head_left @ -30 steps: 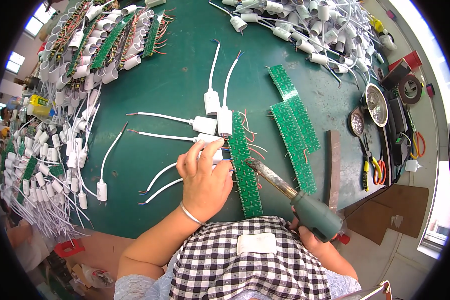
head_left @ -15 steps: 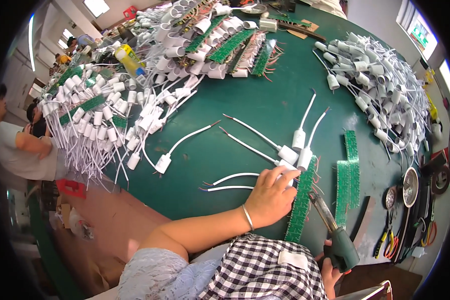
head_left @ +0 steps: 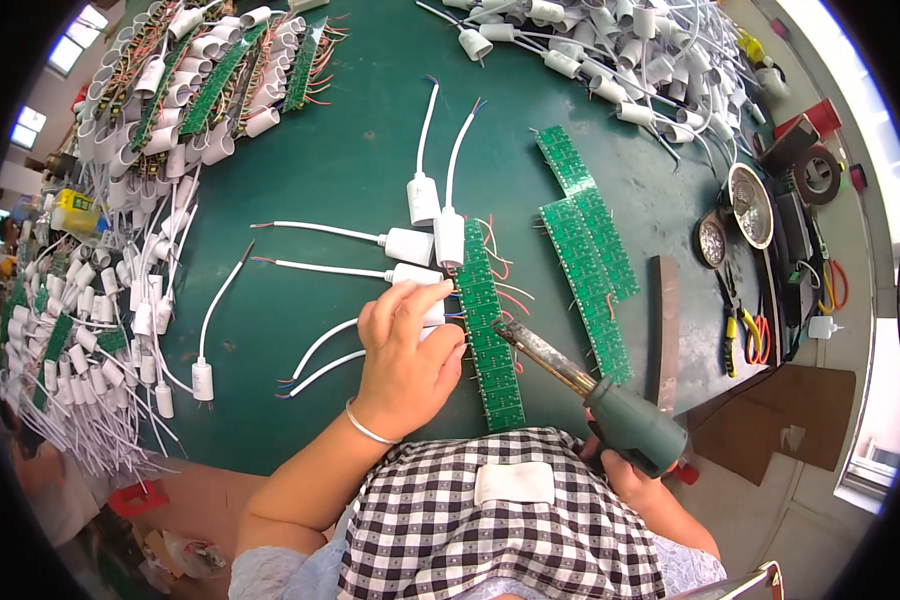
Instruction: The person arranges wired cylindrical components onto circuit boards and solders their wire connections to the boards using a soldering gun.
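Note:
My left hand (head_left: 407, 350) is closed at the left edge of a long green circuit board strip (head_left: 492, 372). Between its fingers and thumb shows part of a white plastic cylinder (head_left: 434, 314), with thin wires at the board's edge; the exact grip is partly hidden. In my right hand (head_left: 622, 474) is a dark green soldering gun (head_left: 638, 425), its dark tip touching or just over the strip's middle. More white cylinders with cables, such as an upright one (head_left: 450, 238) and one lying sideways (head_left: 409, 246), lie along the strip's upper left. Red wires stick out on its right.
Joined green boards (head_left: 588, 250) lie right of the strip, beside a brown bar (head_left: 663, 330). Farther right are a metal bowl (head_left: 750, 205), pliers (head_left: 732, 335) and tape (head_left: 817, 176). Heaps of white cabled cylinders (head_left: 620, 55) stand at the back and left. A single one (head_left: 202, 380) lies left.
The whole view has swung, so the bench things sit farther left and higher. My left thumb now shows at the strip's edge. The soldering gun's tip has come farther over the strip.

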A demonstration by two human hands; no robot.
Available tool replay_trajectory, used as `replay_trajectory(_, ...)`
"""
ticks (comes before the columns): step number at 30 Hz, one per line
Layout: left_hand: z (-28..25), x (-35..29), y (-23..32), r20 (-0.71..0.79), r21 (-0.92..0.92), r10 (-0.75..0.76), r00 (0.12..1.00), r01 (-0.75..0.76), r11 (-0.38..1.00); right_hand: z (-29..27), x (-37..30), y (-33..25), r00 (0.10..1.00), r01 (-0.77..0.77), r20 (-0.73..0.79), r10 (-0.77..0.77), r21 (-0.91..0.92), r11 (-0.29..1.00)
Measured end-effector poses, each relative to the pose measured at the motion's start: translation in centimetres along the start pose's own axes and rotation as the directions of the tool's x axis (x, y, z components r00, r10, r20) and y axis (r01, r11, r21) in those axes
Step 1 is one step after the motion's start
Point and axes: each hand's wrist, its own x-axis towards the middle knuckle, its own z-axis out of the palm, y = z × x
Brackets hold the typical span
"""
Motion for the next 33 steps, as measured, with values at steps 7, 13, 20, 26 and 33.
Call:
replay_trajectory(7, 0.1, 0.1, 0.3, 0.003, 0.044, -0.021, 1.000, 0.021, 0.999, 0.3, -0.9, -0.4, 0.965, -0.247, -0.085, 0.250, 0.038, 0.968)
replay_trajectory(13, 0.1, 0.1, 0.4, 0.004, 0.043, -0.027, 1.000, 0.026, 0.999, 0.7, -1.1, 0.3, 0.965, -0.250, -0.099, 0.244, -0.059, 0.966)
replay_trajectory(20, 0.1, 0.3, 0.6, 0.011, 0.043, -0.033, 0.999, 0.033, 0.999, 0.3, -0.6, 0.4, 0.996, -0.085, -0.033, 0.080, -0.234, 0.968)
replay_trajectory(26, 0.4, 0.7, 0.6, 0.019, 0.036, -0.037, 0.999, 0.036, 0.999, -0.4, -0.7, 0.5, 0.996, -0.090, -0.030, 0.086, -0.166, 0.982)
replay_trajectory(33, -0.6, 0.6, 0.7, 0.032, 0.066, -0.059, 0.998, 0.057, 0.996, 0.7, -1.2, -0.3, 0.958, -0.200, -0.168, 0.232, 0.188, 0.962)
